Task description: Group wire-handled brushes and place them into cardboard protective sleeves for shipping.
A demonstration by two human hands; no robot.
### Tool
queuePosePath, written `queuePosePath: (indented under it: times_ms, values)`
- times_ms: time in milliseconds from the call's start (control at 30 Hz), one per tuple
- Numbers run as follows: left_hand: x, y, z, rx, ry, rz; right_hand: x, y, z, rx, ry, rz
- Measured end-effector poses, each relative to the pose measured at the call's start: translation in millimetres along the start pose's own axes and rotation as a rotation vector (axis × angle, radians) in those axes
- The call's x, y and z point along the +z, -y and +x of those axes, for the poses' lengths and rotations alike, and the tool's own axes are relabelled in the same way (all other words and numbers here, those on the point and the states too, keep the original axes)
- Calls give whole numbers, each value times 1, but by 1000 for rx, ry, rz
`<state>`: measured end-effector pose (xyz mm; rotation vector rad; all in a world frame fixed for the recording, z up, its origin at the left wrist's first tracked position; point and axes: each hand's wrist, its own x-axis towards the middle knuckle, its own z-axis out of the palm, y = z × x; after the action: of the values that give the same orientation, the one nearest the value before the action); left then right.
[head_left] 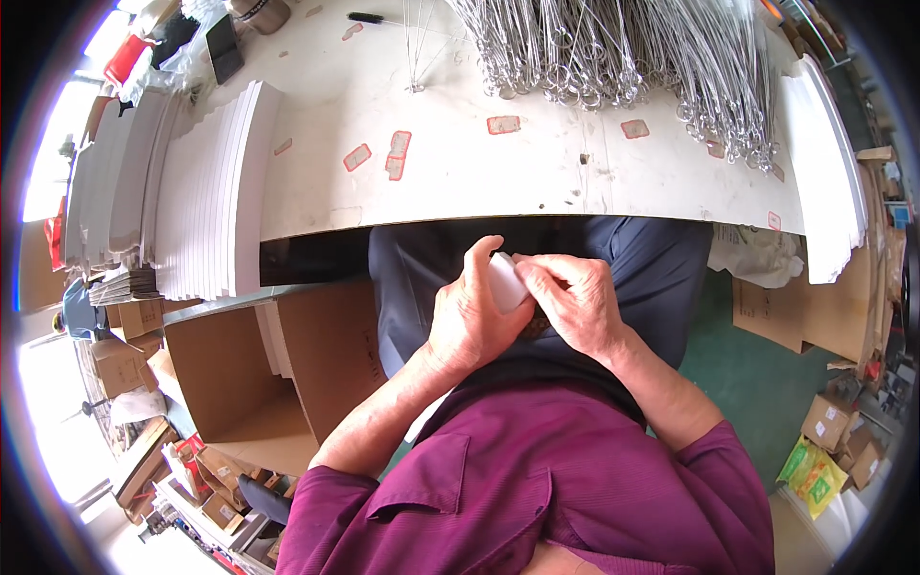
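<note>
A small white block (505, 281), flat and pale, sits pinched between both hands in the seated person's lap, just below the near edge of the desk (460, 192). Seen from the head camera, the left hand (468, 316) wraps it from beneath, fingers curled shut around its lower half, while the right hand (575, 305) closes over its right edge with thumb and fingertips pressed to the surface; both grips are tight on the block, apparently so it can be worked close to the body rather than on the desk top. What the fingers do to it cannot be told, since they cover most of it.

Beyond the block, at the desk's far side, lies a tangled heap of looped wire rods (613, 57). To the block's left, a stack of white sheets (216, 192) fans along the desk's corner, and an open cardboard box (259, 374) stands on the floor beside the person's knee, near at hand. Small red-bordered labels (503, 125) dot the desk between block and wires.
</note>
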<state>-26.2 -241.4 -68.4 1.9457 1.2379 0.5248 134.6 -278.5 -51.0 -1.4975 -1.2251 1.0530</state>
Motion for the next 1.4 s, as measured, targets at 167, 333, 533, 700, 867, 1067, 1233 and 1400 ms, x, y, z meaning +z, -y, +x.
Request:
queuePosePath:
  times_ms: [167, 333, 533, 700, 867, 1067, 1233, 1400]
  values:
    - [2, -1, -4, -2, 9, -8, 9, -11, -2, -11, -25, -13]
    - [6, -3, -3, 16, -48, 86, 0, -7, 2, 255, 50, 243]
    - [5, -3, -4, 33, -29, 60, -4, -14, 3, 359, 48, 340]
    - [5, -3, -4, 48, -27, 61, -7, -21, 6, 337, 59, 410]
    - [2, -5, -4, 19, 11, 59, -3, -15, 5, 340, 40, 345]
    - [8, 0, -7, 80, -65, 69, 9, -15, -3, -69, -143, -37]
    - [7, 0, -8, 74, -55, 100, 8, -13, 0, 84, -90, 19]
    - [7, 2, -11, 66, -23, 99, 1, -16, 7, 216, 32, 107]
